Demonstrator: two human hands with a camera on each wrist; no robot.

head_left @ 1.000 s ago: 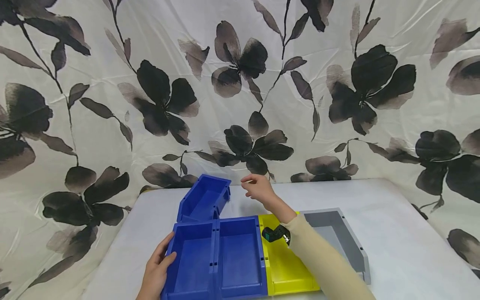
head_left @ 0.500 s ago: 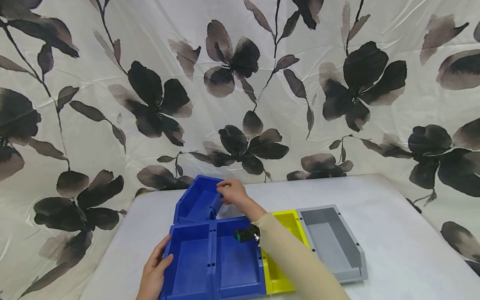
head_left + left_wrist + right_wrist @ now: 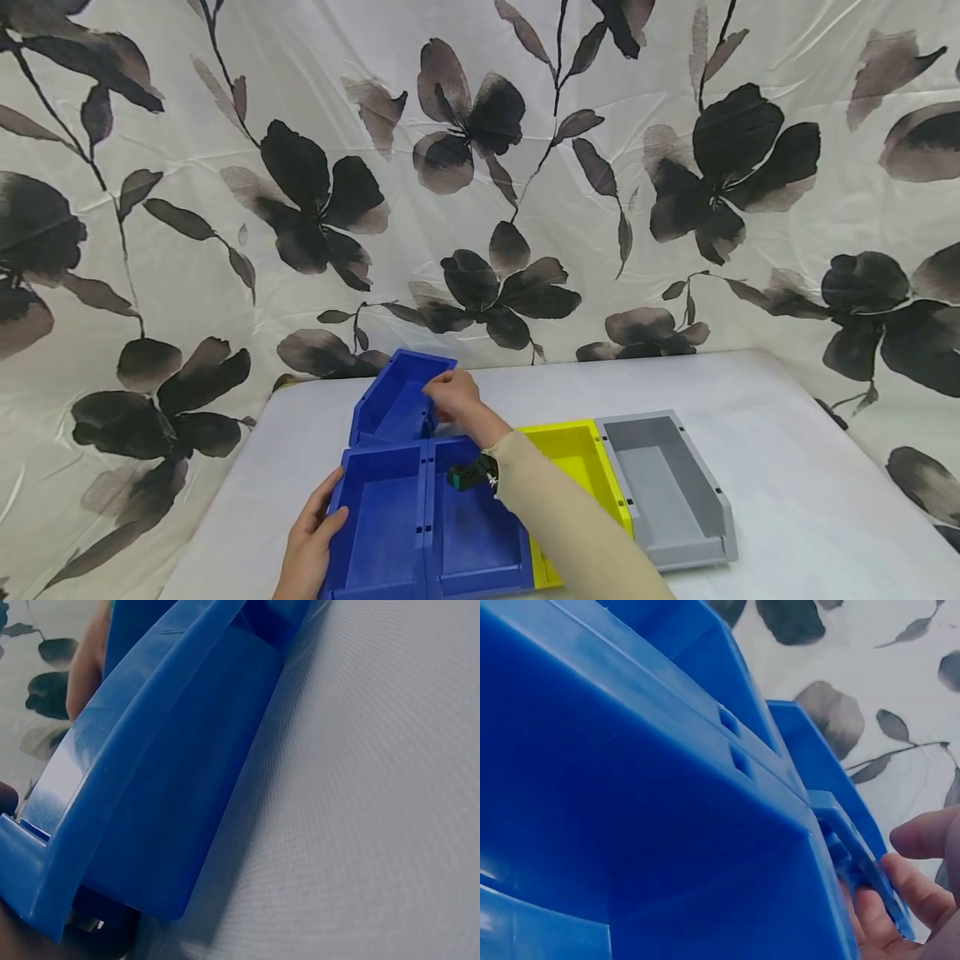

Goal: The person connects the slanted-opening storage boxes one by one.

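A row of joined plastic storage bins lies on the white table, with two blue bins at its left. My left hand [image 3: 309,537] grips the outer side of the left blue bin [image 3: 382,521], thumb near its rim. Behind that bin, a separate blue bin [image 3: 393,404] sits at an angle, its near end against the row. My right hand [image 3: 456,398] holds this rear bin by its right side wall. In the right wrist view, fingers [image 3: 874,911] hook around the wall's edge, and the thumb is above. The right forearm partly covers the second blue bin [image 3: 480,542].
A yellow bin [image 3: 573,446] and a grey bin [image 3: 660,467] continue the row to the right. White table surface [image 3: 787,467] stretches beyond the grey bin. Behind the table hangs a flower-printed cloth [image 3: 600,208].
My right hand has moved left from above the table to the rear blue bin's right wall and taken hold of it. My left hand keeps its grip. The head view has shifted slightly.
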